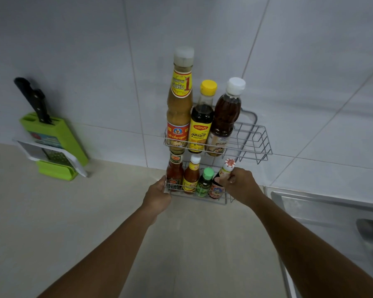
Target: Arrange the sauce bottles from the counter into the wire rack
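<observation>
Dark sauce bottle (218,186) in right hand's (239,186) grip, lower tier.

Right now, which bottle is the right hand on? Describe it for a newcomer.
Find the wire rack against the tiled wall and look at its lower shelf. The held bottle is rightmost of four there, leaning, dark, with a white cap bearing a red splat mark; its neighbour has a green cap.

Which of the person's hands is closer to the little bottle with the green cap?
The right hand. It grips the dark bottle right beside the green-capped bottle, while the left hand holds the wire rack at its far left corner, two bottles away.
</observation>
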A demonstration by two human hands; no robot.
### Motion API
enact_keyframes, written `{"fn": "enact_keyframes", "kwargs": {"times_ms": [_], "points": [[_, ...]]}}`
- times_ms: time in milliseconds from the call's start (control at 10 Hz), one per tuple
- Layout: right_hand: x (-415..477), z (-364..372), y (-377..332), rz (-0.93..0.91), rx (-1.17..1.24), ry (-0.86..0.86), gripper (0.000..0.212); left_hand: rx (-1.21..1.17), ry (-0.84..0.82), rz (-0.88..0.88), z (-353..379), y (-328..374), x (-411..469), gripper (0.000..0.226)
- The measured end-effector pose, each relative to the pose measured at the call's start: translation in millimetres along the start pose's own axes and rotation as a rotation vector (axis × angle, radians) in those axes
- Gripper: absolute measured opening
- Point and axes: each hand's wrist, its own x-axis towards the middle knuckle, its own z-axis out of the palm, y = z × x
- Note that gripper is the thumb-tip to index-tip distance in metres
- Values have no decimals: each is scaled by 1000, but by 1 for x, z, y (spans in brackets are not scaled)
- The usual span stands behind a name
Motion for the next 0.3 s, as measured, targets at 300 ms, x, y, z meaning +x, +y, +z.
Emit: {"fn": "enact_keyframes", "kwargs": {"times_ms": [300], "points": [[-37, 2, -5, 60, 81, 107, 60, 147, -98, 116, -21, 15, -40, 61]]}}
